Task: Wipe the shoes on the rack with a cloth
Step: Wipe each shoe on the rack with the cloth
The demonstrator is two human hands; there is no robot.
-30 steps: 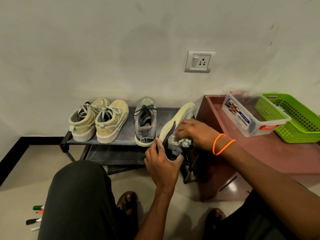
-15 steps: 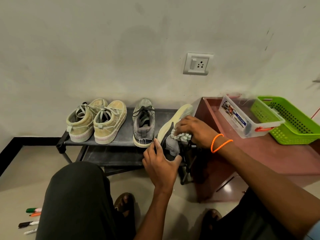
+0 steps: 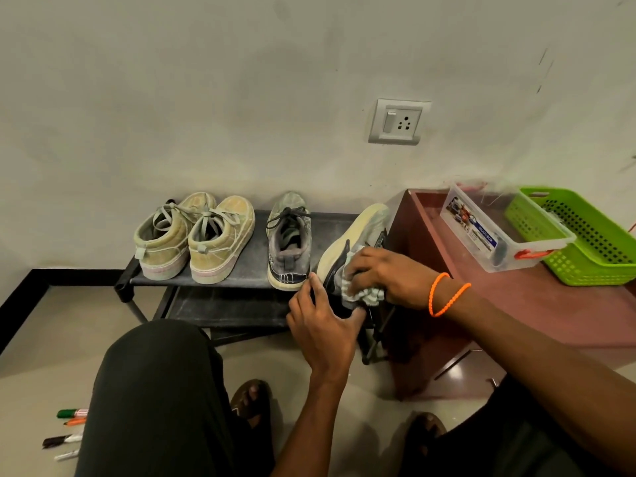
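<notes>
The right hand (image 3: 385, 275) covers most of the cloth (image 3: 364, 293); the tilted shoe's (image 3: 351, 246) heel hides behind the left hand (image 3: 323, 325).

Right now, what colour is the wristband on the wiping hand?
Orange: a thin beaded band looped twice on the right hand's wrist, seen clearly in the head view.

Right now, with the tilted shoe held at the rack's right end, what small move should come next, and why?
Probably slide the cloth forward along the tilted grey shoe toward its toe. The right hand presses the cloth only at the heel end, the left hand grips the heel, and the front shows no cloth on it.
</notes>
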